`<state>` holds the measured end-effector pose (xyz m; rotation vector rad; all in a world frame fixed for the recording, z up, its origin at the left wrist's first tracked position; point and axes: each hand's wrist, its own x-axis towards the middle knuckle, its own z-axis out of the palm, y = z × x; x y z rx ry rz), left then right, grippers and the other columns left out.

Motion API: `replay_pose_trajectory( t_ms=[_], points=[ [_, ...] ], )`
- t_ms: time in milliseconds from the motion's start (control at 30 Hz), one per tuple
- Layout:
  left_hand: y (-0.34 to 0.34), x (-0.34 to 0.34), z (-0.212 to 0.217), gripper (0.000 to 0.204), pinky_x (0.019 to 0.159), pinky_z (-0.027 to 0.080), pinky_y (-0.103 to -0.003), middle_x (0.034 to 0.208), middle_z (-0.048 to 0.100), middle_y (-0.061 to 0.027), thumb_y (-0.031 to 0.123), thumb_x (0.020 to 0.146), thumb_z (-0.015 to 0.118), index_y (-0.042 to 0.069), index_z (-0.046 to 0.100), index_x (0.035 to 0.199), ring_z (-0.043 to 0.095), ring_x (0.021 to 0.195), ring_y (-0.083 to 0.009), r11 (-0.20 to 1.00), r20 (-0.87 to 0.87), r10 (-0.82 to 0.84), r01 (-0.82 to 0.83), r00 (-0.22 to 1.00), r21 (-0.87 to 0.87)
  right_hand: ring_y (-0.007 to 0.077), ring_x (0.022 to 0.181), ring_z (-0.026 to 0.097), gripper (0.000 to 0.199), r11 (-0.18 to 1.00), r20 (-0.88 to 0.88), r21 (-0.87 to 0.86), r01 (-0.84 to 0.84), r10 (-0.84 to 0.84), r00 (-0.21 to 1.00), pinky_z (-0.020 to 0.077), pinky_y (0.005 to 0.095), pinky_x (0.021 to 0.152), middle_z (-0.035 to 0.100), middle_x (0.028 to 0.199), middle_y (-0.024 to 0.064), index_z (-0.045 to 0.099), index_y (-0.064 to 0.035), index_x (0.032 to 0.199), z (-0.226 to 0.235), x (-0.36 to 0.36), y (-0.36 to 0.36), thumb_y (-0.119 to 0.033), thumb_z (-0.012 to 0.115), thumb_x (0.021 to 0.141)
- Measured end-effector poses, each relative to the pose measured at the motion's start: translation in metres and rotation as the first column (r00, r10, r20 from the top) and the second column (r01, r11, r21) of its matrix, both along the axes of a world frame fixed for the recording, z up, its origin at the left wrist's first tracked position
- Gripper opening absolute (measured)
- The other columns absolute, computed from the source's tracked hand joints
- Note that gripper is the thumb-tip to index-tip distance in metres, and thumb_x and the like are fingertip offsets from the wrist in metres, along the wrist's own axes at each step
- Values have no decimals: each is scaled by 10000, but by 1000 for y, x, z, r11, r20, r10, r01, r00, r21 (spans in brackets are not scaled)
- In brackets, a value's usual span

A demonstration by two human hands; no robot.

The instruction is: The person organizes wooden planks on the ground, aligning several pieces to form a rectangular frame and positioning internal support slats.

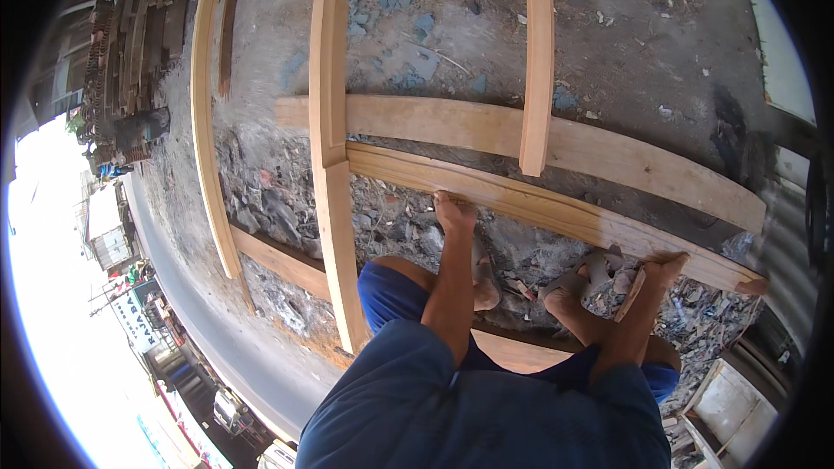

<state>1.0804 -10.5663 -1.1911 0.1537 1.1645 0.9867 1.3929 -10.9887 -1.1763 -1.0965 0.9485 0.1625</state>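
While left hand point(455, 213) and right hand point(665, 269) pinch near edge of plank point(521, 204) (fingers partly hidden), step seems positioning; next move likely calls for even two-handed shift.

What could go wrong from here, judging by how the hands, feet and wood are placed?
1. The left hand and right hand are bare on the edge of the wooden board, so splinters are possible.
2. The right foot is close to the board's near edge; a slipping board might strike it.
3. Loose rubble around the feet could make footing unsteady.
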Motion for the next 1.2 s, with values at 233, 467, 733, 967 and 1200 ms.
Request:
replay_pose_trajectory(
  t_ms=[233,467,733,967,1200],
  points=[
    [15,9,-15,447,1035,424,-460,1326,505,-93,407,1014,392,100,448,1334,503,1198,-266,983,31,-3,-3,1000,182,286,1335,390,683,999,-25,-19,40,-41,999,353,548,1070,387,1483,96,387,-117,1430,-12,-7,50,-609,400,956],
    [48,31,-15,565,1030,395,-492,1302,520,-114,520,972,390,86,471,1324,507,1175,-303,995,-198,94,-95,976,6,306,1306,424,734,994,3,103,45,-46,999,345,502,1094,416,1458,104,369,-76,1434,-7,-5,77,-609,459,937],
    [60,68,22,657,929,499,-529,1373,451,-213,479,961,468,8,336,1400,550,1141,-379,971,-478,150,-220,865,-94,309,1198,524,590,993,-11,108,43,-42,999,456,498,989,517,1339,102,418,-61,1399,-5,-6,82,-455,523,973],
    [62,53,13,590,1033,417,-546,1420,458,-127,489,1001,340,91,396,1434,516,1222,-353,994,-268,69,-90,961,-67,317,1110,591,571,999,-48,-51,-17,14,999,527,463,921,544,1292,150,405,51,1378,-30,-10,90,-330,545,977],
    [60,58,14,655,1085,348,-574,1457,423,-117,562,989,237,120,374,1454,436,1308,-348,996,-135,21,-34,991,-88,294,1057,616,488,986,34,-157,-53,59,998,545,441,881,580,1222,128,449,25,1330,-13,-2,93,-308,543,986]
  ],
)
